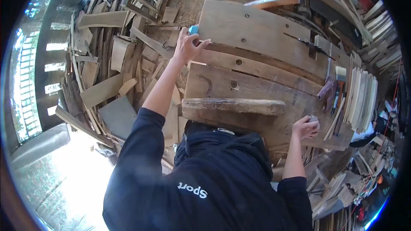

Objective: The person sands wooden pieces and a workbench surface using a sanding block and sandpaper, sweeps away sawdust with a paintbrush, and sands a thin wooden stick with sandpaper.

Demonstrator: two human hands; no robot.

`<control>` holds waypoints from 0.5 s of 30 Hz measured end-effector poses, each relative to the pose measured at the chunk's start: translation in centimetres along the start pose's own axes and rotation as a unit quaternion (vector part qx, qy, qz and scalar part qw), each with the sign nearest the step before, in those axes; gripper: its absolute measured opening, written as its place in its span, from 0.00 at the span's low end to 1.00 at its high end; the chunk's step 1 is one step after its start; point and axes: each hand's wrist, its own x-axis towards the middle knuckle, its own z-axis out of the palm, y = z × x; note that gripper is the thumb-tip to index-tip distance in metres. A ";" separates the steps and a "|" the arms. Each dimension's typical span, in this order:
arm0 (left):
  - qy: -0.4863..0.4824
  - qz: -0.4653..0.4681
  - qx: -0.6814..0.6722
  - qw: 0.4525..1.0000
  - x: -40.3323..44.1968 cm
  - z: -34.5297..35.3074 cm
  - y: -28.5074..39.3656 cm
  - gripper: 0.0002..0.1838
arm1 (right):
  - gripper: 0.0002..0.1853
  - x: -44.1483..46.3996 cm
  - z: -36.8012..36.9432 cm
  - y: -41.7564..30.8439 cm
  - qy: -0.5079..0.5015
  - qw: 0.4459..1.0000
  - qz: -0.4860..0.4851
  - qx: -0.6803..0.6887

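Clasping a grey object (314,119) in the right grip (305,128) over the desk (265,90), with the left grip (187,46) at a blue object (194,29) by the left end, whether clamped too hidden to tell. At risk of losing the blue object over the edge if bumped.

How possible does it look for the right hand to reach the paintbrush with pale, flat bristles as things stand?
Probably yes: the paintbrush lies forward of the right hand, and nothing tall visibly blocks the way. But that hand seems to hold a small greyish object, perhaps needing release.
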 end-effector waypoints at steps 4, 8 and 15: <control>0.125 -0.080 -0.101 0.984 -0.8 2.2 -1.4 0.24 | 0.30 -0.3 0.2 0.5 -0.024 1.000 0.013 -0.016; 0.113 -0.263 -0.230 0.930 -0.6 3.0 -2.2 0.28 | 0.30 -0.3 -0.3 0.4 -0.031 0.999 0.026 -0.034; 0.019 -0.281 -0.197 0.939 0.5 1.8 -2.0 0.30 | 0.29 0.0 -0.4 0.2 -0.033 0.999 0.030 -0.022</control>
